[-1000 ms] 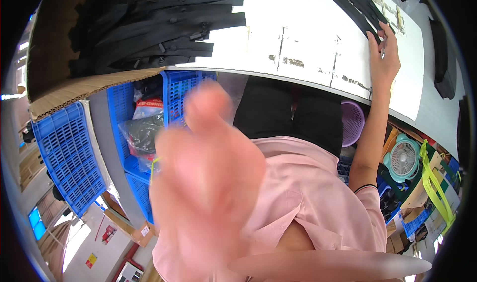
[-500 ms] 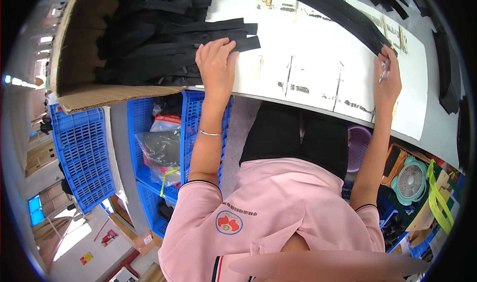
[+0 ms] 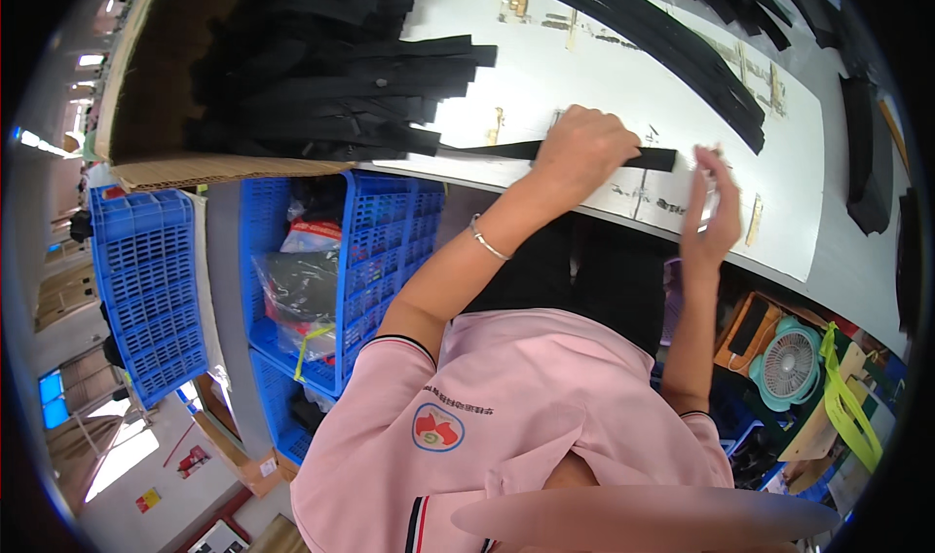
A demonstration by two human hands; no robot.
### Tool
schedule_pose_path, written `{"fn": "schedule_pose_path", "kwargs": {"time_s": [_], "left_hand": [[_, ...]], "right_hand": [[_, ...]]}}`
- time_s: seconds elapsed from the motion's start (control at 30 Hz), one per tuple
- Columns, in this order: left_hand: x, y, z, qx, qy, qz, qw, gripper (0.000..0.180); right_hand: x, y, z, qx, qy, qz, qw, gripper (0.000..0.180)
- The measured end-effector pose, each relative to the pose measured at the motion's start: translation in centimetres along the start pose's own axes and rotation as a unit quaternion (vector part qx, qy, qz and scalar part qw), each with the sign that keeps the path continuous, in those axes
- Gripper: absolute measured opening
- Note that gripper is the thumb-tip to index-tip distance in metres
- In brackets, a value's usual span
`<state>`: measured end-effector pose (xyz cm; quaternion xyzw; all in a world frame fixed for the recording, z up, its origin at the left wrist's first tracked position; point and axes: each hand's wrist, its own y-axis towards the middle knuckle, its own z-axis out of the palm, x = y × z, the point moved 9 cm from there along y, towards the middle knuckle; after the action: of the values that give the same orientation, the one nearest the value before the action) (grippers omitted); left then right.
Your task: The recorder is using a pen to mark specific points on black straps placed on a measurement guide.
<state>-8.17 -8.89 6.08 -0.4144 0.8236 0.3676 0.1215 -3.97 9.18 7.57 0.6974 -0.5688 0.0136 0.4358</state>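
Note:
My left hand [image 3: 587, 155] is closed on a flat black fabric strip [image 3: 653, 158] above the white board [image 3: 545, 66]. One end of the strip sticks out to the right of the fingers, while the rest runs left toward the pile of black strips [image 3: 331, 90] in the cardboard box. My right hand [image 3: 716, 212] is just right of that end and does not touch it. Its raised fingertips are smeared by motion. A small silver tool, like thread snips [image 3: 704, 224], shows faintly against its palm.
Several black strips [image 3: 672, 51] lie stacked at an angle across the board's far right. The cardboard box's flap [image 3: 234, 185] overhangs the table's left edge. Blue plastic crates [image 3: 394, 236] stand below it, one with bagged goods. A small teal fan [image 3: 789, 363] is below on the right.
My left hand has gone from the pile rightward, drawing a strip along the board. My right hand has left the stacked strips and come nearer and left. The stacked strips now lie free.

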Motion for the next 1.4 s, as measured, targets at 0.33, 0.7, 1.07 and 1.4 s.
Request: {"fn": "schedule_pose_path", "kwargs": {"time_s": [0.33, 0.7, 1.07, 1.4], "left_hand": [[-3.9, -1.0, 1.9, -0.026, -0.010, 0.021, 0.999, 0.029], [-0.3, -8.8, -3.9, 0.018, 0.147, -0.163, 0.975, 0.053], [2.4, -10.9, -5.0, 0.018, 0.143, -0.184, 0.972, 0.065], [2.7, -11.1, -4.9, 0.016, 0.107, -0.193, 0.975, 0.064]], "right_hand": [[-1.0, -5.5, -1.9, 0.104, -0.121, -0.037, 0.987, 0.047], [-5.0, -6.7, -5.0, 0.081, -0.180, -0.028, 0.980, 0.039], [-3.4, -5.0, -4.9, 0.083, -0.193, -0.024, 0.977, 0.034], [4.2, -0.4, 6.4, 0.123, 0.319, 0.258, 0.904, 0.022]]}}
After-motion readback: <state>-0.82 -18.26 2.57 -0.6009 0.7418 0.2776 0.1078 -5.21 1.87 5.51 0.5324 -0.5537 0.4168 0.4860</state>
